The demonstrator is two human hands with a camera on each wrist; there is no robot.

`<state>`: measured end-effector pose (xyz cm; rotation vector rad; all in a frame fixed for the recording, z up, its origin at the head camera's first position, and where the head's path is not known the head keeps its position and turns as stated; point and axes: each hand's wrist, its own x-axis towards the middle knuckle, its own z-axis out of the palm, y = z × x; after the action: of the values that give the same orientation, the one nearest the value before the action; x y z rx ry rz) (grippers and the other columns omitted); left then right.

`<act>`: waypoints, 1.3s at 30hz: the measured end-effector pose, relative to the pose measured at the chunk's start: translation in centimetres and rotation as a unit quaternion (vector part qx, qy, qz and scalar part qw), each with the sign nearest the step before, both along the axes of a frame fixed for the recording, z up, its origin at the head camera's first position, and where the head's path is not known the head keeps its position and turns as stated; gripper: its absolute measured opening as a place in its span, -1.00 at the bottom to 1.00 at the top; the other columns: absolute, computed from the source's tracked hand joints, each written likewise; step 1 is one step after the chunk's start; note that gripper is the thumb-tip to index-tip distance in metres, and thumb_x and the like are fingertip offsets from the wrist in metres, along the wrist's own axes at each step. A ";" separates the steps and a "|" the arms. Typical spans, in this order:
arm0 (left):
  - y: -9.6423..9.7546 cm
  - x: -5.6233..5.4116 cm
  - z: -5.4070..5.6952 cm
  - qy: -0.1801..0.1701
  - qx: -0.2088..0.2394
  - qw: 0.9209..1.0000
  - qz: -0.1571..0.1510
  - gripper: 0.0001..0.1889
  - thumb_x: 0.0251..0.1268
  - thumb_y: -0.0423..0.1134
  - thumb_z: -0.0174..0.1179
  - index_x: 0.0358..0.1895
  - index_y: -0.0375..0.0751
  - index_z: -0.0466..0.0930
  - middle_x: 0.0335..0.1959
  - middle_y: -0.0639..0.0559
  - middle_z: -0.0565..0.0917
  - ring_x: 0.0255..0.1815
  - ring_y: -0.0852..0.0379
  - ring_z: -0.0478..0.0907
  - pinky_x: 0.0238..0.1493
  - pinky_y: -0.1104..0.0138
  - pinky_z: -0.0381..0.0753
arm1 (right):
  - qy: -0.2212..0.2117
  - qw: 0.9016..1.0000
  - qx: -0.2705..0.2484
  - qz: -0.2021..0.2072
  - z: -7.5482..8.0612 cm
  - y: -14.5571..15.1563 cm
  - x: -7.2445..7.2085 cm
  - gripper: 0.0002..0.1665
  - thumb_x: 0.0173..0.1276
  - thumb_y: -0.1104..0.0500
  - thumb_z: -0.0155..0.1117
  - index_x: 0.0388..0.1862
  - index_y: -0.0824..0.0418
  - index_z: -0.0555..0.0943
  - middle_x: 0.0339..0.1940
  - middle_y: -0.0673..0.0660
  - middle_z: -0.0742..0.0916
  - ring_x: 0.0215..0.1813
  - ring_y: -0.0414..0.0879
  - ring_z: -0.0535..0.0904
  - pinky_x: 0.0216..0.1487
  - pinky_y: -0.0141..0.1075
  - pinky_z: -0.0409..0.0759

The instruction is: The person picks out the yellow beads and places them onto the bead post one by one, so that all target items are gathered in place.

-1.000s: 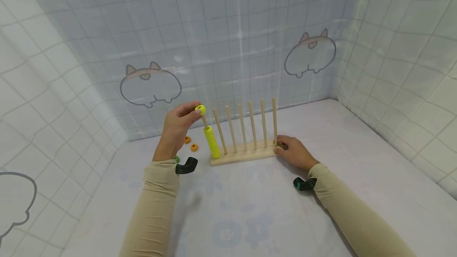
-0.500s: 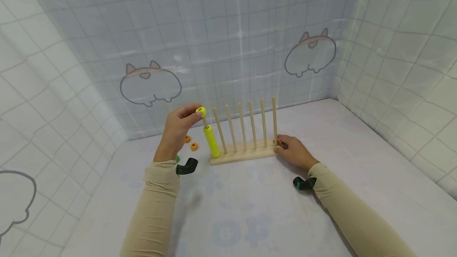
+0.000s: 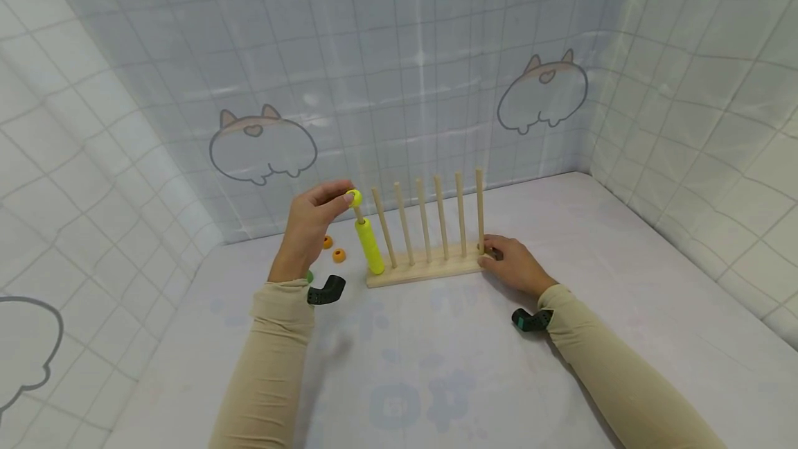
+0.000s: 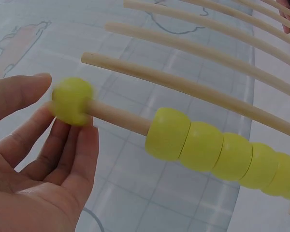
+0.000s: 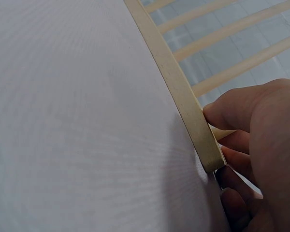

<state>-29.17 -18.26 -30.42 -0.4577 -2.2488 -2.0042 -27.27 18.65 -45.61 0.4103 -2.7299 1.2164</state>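
In the head view my left hand [image 3: 313,219] holds a yellow bead [image 3: 354,198] at the top of the leftmost wooden peg [image 3: 358,213]. The left wrist view shows that bead [image 4: 73,100] blurred at the peg's tip, fingers beneath it and the thumb close beside it. Lower on the same peg sits a stack of yellow beads [image 3: 370,247], with bare wood between stack and bead. My right hand [image 3: 512,263] grips the right end of the wooden base [image 3: 430,269]; in the right wrist view thumb and fingers close around the base's end [image 5: 208,154], some fingers partly hidden.
Several bare pegs [image 3: 440,219] rise from the base to the right of the yellow stack. Two orange beads [image 3: 339,256] lie on the table [image 3: 399,352] left of the base. A green bead [image 3: 309,276] is mostly hidden behind the left wrist. A tile-patterned sheet [image 3: 386,89] stands behind.
The yellow bead in my left hand has shifted slightly right and down and has turned at the peg's top. My right hand and the base have stayed put.
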 end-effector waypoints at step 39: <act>-5.4 1.9 -6.3 -0.093 -0.093 0.991 0.032 -0.54 0.47 -0.03 0.21 0.30 -0.18 0.54 0.24 -0.12 0.58 0.28 -0.07 0.51 0.37 0.09 0.41 | -0.049 0.998 -0.032 -0.034 0.8 1.1 0.4 -0.48 0.47 0.10 0.23 0.33 0.31 0.52 0.18 0.28 0.66 0.20 0.18 0.59 0.14 -0.01 0.61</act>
<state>-27.25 -23.65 -36.72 -0.2171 -2.5408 -1.8860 -26.83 19.75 -44.85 0.2539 -2.7521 1.3362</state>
